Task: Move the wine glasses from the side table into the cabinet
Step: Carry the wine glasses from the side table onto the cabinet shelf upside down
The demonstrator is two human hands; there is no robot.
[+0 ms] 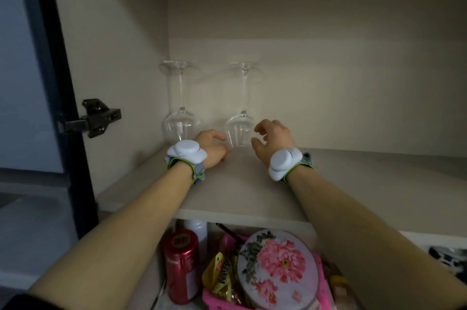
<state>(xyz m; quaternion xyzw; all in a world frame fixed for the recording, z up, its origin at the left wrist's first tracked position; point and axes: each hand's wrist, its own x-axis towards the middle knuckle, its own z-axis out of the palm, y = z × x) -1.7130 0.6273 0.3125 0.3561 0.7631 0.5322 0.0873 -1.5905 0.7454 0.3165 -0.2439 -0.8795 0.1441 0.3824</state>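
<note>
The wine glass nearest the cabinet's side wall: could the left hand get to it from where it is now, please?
Probably yes. The left hand rests on the shelf right beside that upturned wine glass, with nothing between them.

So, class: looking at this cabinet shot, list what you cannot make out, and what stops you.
- Head view: rim of the right wine glass, hidden by the left hand; contact unclear.
- Left wine glass rim, cut off behind the left wrist.
- Red can label, too blurred to read.
- Side table: outside the frame.
- Lower-shelf items behind the floral round box, hidden.
</note>
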